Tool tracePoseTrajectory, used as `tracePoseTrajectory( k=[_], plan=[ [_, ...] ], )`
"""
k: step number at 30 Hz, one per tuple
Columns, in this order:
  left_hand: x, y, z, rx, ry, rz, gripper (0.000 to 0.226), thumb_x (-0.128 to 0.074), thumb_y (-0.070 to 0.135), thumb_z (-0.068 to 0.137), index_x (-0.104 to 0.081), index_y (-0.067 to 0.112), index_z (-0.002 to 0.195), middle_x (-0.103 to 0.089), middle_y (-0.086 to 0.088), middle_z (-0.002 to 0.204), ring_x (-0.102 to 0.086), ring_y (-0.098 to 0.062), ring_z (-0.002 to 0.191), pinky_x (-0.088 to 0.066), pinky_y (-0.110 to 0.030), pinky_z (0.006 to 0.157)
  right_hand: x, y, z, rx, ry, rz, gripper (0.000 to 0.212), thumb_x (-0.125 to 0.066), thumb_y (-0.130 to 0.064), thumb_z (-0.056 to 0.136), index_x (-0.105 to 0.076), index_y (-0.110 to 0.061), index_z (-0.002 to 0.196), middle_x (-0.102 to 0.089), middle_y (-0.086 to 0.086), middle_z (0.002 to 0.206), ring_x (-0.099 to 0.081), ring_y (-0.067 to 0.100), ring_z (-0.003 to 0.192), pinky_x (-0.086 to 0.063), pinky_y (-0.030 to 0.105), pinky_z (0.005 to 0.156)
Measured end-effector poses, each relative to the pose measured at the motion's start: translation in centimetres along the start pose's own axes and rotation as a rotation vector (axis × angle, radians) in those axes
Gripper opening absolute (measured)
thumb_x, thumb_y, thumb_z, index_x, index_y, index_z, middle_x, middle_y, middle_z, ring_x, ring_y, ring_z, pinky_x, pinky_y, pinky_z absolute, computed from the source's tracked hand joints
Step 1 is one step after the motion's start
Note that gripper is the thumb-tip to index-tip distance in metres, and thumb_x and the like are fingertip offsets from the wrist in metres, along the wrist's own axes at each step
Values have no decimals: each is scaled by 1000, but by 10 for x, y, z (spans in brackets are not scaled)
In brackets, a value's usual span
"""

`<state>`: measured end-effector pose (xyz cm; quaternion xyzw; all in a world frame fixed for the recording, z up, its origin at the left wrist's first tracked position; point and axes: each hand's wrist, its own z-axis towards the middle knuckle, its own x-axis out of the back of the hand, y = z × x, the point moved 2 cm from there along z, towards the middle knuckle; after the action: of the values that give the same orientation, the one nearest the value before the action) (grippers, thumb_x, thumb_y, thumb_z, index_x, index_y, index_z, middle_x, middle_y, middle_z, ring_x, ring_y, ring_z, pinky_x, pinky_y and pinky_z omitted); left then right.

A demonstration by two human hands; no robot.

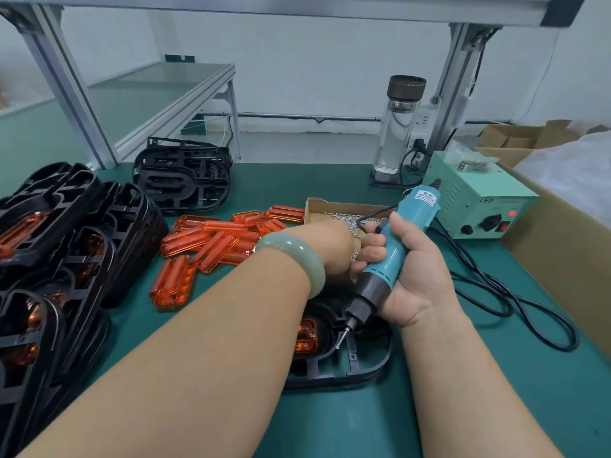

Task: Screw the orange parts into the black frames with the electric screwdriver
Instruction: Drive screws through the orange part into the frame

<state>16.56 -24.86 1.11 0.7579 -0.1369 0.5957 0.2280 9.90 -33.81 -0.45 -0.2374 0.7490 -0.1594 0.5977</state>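
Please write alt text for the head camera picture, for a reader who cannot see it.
A right hand grips a teal screwdriver, its bit pointing down at a black frame that holds an orange part on a green table. The left hand reaches toward a box of screws; loose orange parts and stacked frames lie to the left.

Electric screwdriver point(390, 256): teal body, black nose, tilted, bit pointing down-left over black frame point(363, 368). Frame flat on green surface point(330, 424), orange part point(305, 335) seated inside. Loose orange parts point(218, 239), translucent, heaped mid-surface. Stacked black frames point(66, 259) at left, some holding orange pieces.
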Motion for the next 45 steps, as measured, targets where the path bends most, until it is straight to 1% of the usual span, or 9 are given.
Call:
tracePoseTrajectory(
  k=[7, 12, 18, 25, 30, 36, 40, 42, 45],
  plan=[
    [-2, -6, 9, 71, 3, -18, 30, -57, 24, 92, -61, 8, 117, -63, -10, 116, -60, -26, 108, -49, -36, 93, -1, 0, 0, 10, -4, -2, 23, -62, -31, 75, -53, -12, 85, -48, -5, 58, -45, 6, 40, -41, 19, 47],
    [-5, -2, 5, 62, 36, -168, 29, -55, 13, 91, -59, -6, 112, -62, -22, 114, -60, -35, 106, -49, -43, 92, -1, 2, 0, -5, -9, 23, 23, -62, -30, 75, -53, -12, 85, -48, -4, 57, -46, 6, 39, -41, 18, 47],
    [-3, -5, 1, 63, 179, -67, 19, -50, 7, 91, -66, 7, 101, -67, -11, 101, -63, -27, 94, -50, -33, 80, -1, 2, -1, -12, -10, 23, 23, -62, -31, 76, -54, -12, 85, -49, -4, 57, -45, 6, 40, -42, 18, 46],
    [1, -8, -4, 99, 324, -106, 20, -50, 10, 92, -68, 11, 100, -67, -7, 101, -61, -24, 96, -48, -31, 79, -3, 4, 0, -10, 3, -5, 22, -63, -30, 74, -54, -12, 83, -49, -4, 57, -45, 6, 40, -41, 19, 47],
    [2, -10, -6, 134, 370, -253, 23, -56, 8, 89, -71, 21, 101, -67, 0, 108, -60, -18, 102, -44, -24, 81, -3, 4, 0, -10, -5, -21, 22, -62, -31, 74, -54, -12, 83, -49, -5, 57, -46, 5, 40, -40, 18, 48],
    [1, -15, -7, 159, 418, -391, 26, -55, 12, 89, -67, 20, 110, -65, 0, 115, -58, -16, 106, -37, -19, 81, -3, 4, 0, -3, -6, -36, 22, -61, -31, 76, -55, -12, 83, -48, -4, 57, -46, 5, 41, -41, 18, 48],
    [2, -19, -9, 166, 411, -464, 22, -60, 14, 87, -66, 20, 107, -63, 3, 94, -59, -15, 91, -42, -20, 81, -2, 5, 0, 0, -4, -45, 22, -62, -32, 76, -55, -12, 84, -48, -5, 59, -45, 5, 41, -41, 19, 48],
    [2, -20, -11, 165, 397, -509, 15, -63, 13, 86, -66, 23, 96, -63, 6, 83, -59, -14, 81, -48, -24, 82, -3, 4, 0, 0, -4, -47, 23, -62, -32, 76, -55, -12, 84, -48, -5, 59, -45, 5, 41, -41, 20, 47],
    [4, -22, -12, 166, 413, -489, 12, -64, 16, 85, -69, 27, 83, -53, 18, 64, -55, -8, 72, -45, -20, 76, -2, 5, -1, -3, -3, -42, 24, -63, -32, 74, -55, -11, 85, -48, -4, 59, -45, 6, 41, -42, 20, 47]
  ],
)
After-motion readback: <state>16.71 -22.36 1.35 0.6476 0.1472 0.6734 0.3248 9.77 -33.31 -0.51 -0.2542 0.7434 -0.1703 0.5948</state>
